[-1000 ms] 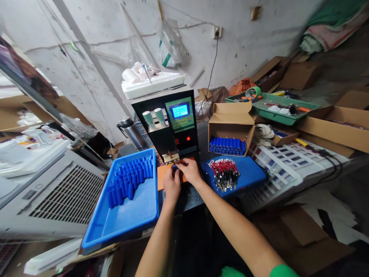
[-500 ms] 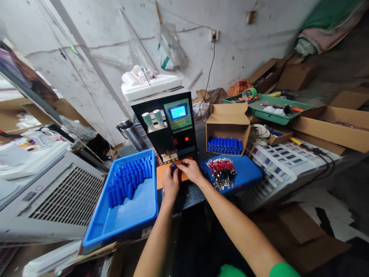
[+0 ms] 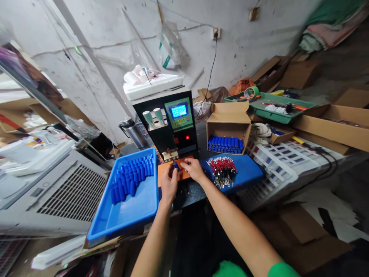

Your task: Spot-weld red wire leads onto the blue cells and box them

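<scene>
A: Holding what, and where?

B: Taking the battery as the clock's centre: gripping a blue battery point(image 3: 175, 164) in the left hand point(image 3: 169, 181), at seven o'clock. Holding it over the orange board point(image 3: 162, 168), just below the metal part point(image 3: 170, 156) of the black machine point(image 3: 163, 138), but not managing to tell whether touching either.

A: Doing what with the other of the two hands?

B: Placing the right hand point(image 3: 193, 169) at three o'clock, just beside the battery. Holding thumb and finger close together, but not managing to tell whether pinching anything.

A: Seeing what else around the bench point(image 3: 191, 194)?

B: Seeing the machine standing at twelve, and a steel flask point(image 3: 135, 134) at ten. Finding a blue tray point(image 3: 138, 215) at eight, carrying rows of upright batteries point(image 3: 131, 177). Spotting red and black wires point(image 3: 222, 169) lying on a blue pad point(image 3: 249, 173) at three. Noticing an open cardboard box point(image 3: 229, 127) at two, holding stacked batteries point(image 3: 225, 144).
</scene>
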Demonstrator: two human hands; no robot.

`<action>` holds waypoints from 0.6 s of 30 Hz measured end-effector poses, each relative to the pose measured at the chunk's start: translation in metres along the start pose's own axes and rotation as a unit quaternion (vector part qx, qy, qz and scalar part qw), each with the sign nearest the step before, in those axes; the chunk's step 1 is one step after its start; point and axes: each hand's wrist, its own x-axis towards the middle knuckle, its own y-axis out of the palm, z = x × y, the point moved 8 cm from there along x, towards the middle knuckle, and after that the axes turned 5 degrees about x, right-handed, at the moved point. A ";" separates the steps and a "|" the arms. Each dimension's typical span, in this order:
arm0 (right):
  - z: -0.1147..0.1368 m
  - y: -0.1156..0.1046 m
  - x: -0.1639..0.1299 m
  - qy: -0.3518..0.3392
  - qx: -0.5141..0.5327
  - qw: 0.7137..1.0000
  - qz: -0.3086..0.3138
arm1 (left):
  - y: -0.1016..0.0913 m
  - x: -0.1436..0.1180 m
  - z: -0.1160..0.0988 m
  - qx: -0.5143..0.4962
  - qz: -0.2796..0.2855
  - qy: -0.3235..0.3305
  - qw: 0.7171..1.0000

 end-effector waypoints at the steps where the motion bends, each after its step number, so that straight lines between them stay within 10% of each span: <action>1: 0.000 0.000 0.000 0.003 0.002 1.000 -0.001 | -0.006 -0.005 0.002 0.000 -0.020 -0.003 1.000; 18: 0.001 -0.004 -0.003 0.016 0.004 1.000 -0.007 | -0.028 -0.039 -0.003 0.118 -0.051 0.068 0.989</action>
